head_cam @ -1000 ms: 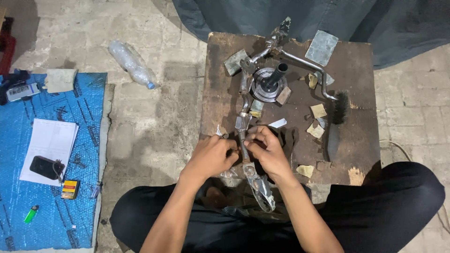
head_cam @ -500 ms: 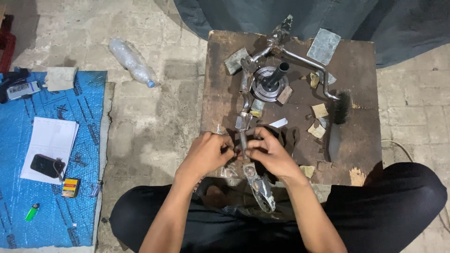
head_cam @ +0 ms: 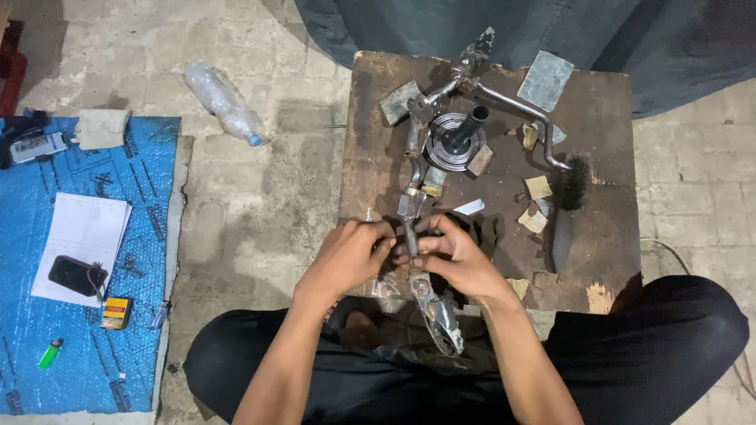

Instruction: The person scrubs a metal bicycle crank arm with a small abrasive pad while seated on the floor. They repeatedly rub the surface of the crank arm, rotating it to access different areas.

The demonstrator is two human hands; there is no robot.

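Both of our hands meet at the near edge of the dark wooden table (head_cam: 606,118): our left hand (head_cam: 346,256) pinches in from one side and our right hand (head_cam: 449,256) from the other, fingertips pressed together around the thin metal rod (head_cam: 410,236) of a long linked metal assembly (head_cam: 417,169). That assembly runs from a round grooved hub (head_cam: 453,142) with a black stub, down past our fingers, and ends in a shiny curved piece (head_cam: 441,319) hanging off the table edge over our lap. We cannot tell exactly what small part sits between our fingertips, since the fingers hide it

Around the work lie scraps of cardboard-like pads (head_cam: 539,189), a grey metal plate (head_cam: 545,79) and a wire brush (head_cam: 568,205). Off to the side, a blue mat (head_cam: 87,370) holds papers, a phone and a lighter, and a clear plastic bottle (head_cam: 220,102) lies on the floor

We judge the main risk to be the overhanging end: with so much of the assembly past the edge, a slip of the pinch could let it swing or slide down. A small loose part could also drop between our knees, and the rod's edges sit close to our fingertips
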